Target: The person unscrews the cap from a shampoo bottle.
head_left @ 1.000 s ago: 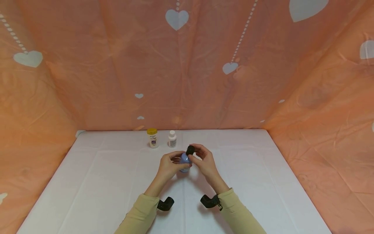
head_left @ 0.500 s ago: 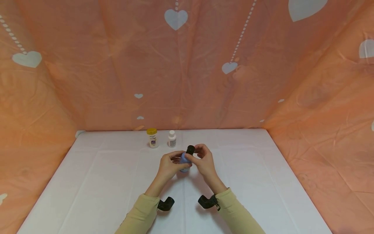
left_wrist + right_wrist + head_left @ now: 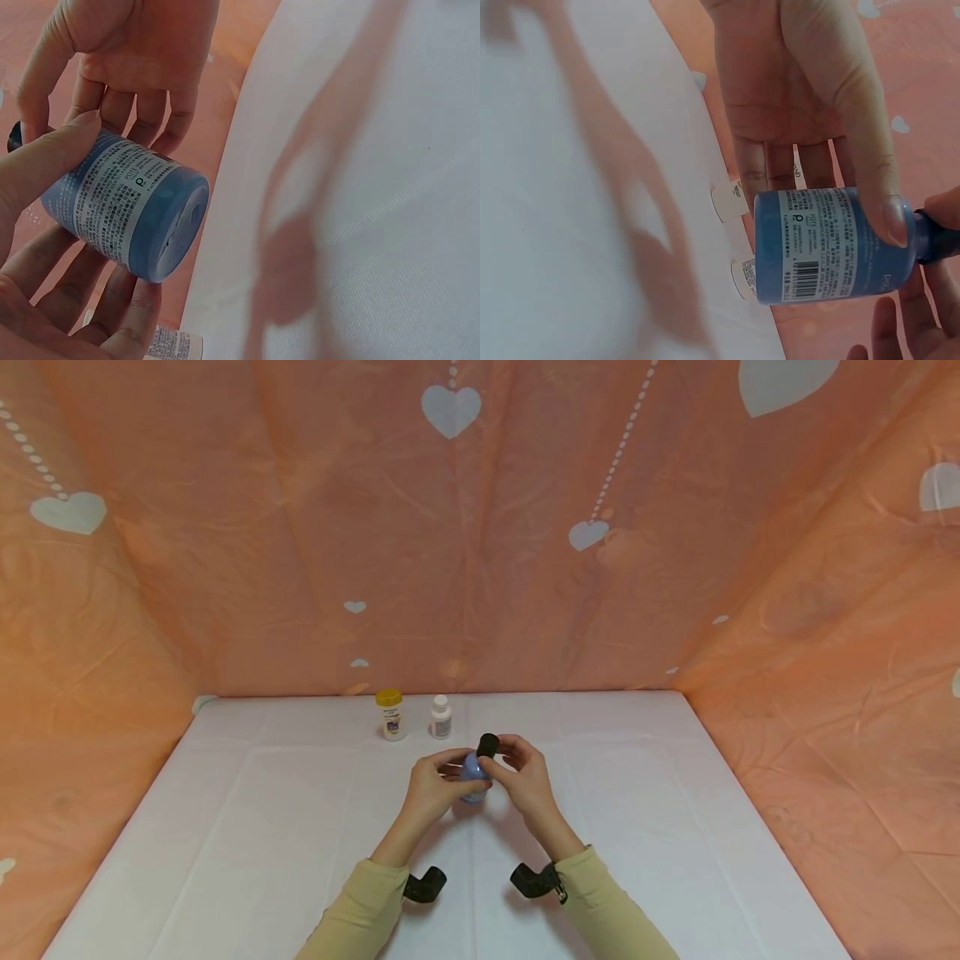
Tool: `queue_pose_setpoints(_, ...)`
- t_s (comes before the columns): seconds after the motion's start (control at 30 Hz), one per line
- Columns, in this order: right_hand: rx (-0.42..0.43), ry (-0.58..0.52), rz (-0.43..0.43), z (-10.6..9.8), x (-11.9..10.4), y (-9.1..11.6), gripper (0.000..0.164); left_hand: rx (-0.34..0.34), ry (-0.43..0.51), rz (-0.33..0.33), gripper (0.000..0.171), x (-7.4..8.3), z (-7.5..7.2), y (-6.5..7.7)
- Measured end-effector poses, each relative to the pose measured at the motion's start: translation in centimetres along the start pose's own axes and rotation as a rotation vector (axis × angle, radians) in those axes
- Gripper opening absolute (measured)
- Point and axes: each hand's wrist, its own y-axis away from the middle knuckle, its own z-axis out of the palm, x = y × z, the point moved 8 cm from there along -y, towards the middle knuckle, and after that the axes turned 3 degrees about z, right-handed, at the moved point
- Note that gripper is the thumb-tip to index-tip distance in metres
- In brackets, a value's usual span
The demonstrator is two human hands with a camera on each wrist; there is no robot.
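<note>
A blue bottle (image 3: 474, 768) with a printed label is held above the table, tilted with its black cap (image 3: 488, 745) up. My left hand (image 3: 433, 781) grips the bottle's body, thumb on the near side and fingers behind it. My right hand (image 3: 528, 777) pinches the black cap between thumb and fingers. In the left wrist view the label and base of the bottle (image 3: 127, 202) show, while the cap is mostly hidden by the fingers. The right wrist view has a barcode on the bottle (image 3: 832, 247) and the cap (image 3: 935, 236) at its neck.
Behind the hands stand a cream bottle with a yellow lid (image 3: 392, 717) and a small white bottle (image 3: 441, 718), both upright. The white-covered table (image 3: 637, 810) meets an orange curtain (image 3: 525, 610) with pale hearts. Black wrist cameras (image 3: 425, 885) hang by the sleeves.
The right wrist has shifted slightly left, and its thumb has slid a little left across the base of the cap. The left hand and the bottle look nearly still.
</note>
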Motion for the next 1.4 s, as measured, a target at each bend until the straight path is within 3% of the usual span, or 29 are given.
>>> queue_pose_setpoints(0.27, -0.016, -0.042, -0.026, 0.0, -0.1, 0.0, 0.029, -0.001, 0.008, -0.017, 0.052, 0.0, 0.0, 0.1)
queue_pose_setpoints(0.6, -0.008, -0.171, -0.065, -0.5, 2.0, -1.2, 0.03, 0.001, -0.017, -0.014, 0.049, 0.0, 0.1, 0.2)
queue_pose_setpoints(0.97, 0.092, -0.16, -0.12, -3.1, 1.0, -1.9, 0.033, -0.001, -0.018, -0.027, 0.053, -0.3, 0.2, 0.1)
queue_pose_setpoints(1.4, 0.109, -0.147, -0.026, -6.0, 2.4, -2.5, 0.029, 0.006, 0.042, -0.013, 0.052, -0.6, 1.5, -1.6)
